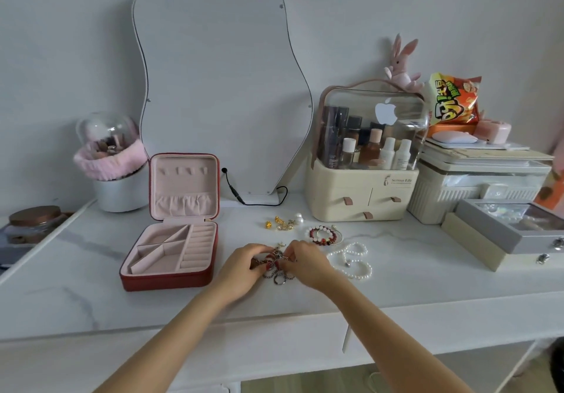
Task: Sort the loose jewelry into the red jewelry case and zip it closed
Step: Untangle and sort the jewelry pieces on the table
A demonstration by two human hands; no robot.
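Note:
The red jewelry case [166,281] stands open on the white table, its pink compartments empty and its lid upright. To its right lies loose jewelry: gold earrings and pearl studs [282,222], a red and white bead bracelet [324,235], pearl bracelets [354,259] and several dark metal rings [279,277]. My left hand [244,266] and my right hand [305,259] meet over the rings, both pinching a red and dark piece of jewelry [274,256] between their fingertips.
A wavy mirror [219,87] leans on the wall behind. A cream cosmetics organiser [363,191] stands at the back right, with grey and beige boxes [500,237] further right. A white pot with a pink band [113,175] sits back left.

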